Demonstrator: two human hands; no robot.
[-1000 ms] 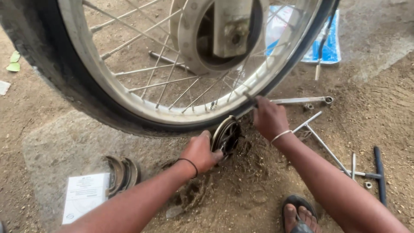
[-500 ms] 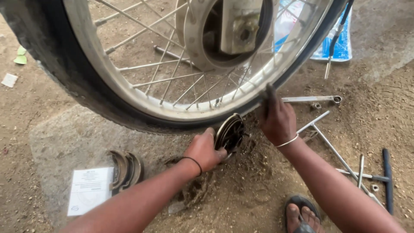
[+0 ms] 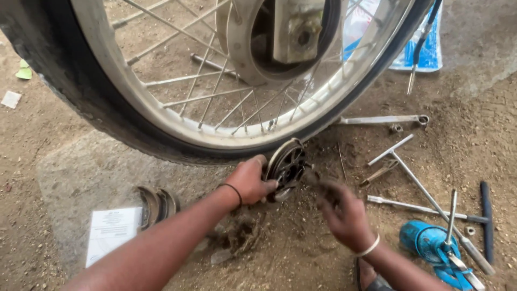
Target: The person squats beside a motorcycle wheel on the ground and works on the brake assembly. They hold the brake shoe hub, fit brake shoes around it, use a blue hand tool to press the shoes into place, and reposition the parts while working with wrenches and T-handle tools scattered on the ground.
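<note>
Gripping a round dark metal brake plate (image 3: 286, 168) upright on the dirt under the spoked wheel (image 3: 215, 81), the left hand (image 3: 249, 180) is clamped on its rim; right hand (image 3: 342, 213) blurred, grip unclear, wheel top cropped.

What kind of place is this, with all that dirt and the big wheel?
Probably an outdoor, roadside kind of motorbike repair spot. A spoked wheel stands on bare dirt ground, long metal wrenches lie scattered there, and the left hand holds a round metal part.
</note>
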